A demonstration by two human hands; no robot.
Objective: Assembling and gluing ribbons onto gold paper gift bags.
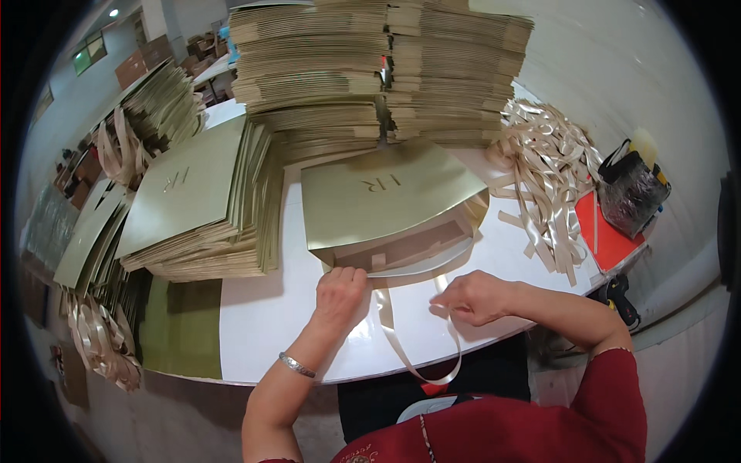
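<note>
A gold paper gift bag (394,189) lies on its side on the white table, its mouth toward me and partly open. My left hand (342,292) is closed at the near left corner of the mouth, fingers curled over the bag's edge. From the mouth a cream satin ribbon (387,316) hangs in a loop past the table's front edge. It rises again to my right hand (477,299), whose fingers pinch it just in front of the bag. Thumb and fingertips of that hand are partly hidden.
Tall stacks of flat gold bags (309,65) stand behind. To the left sits another bag pile (189,201). Loose cream ribbons (544,177) heap at right, beside a red sheet (598,231) and a dark plastic-wrapped container (634,193). More ribboned bags (96,231) hang at far left.
</note>
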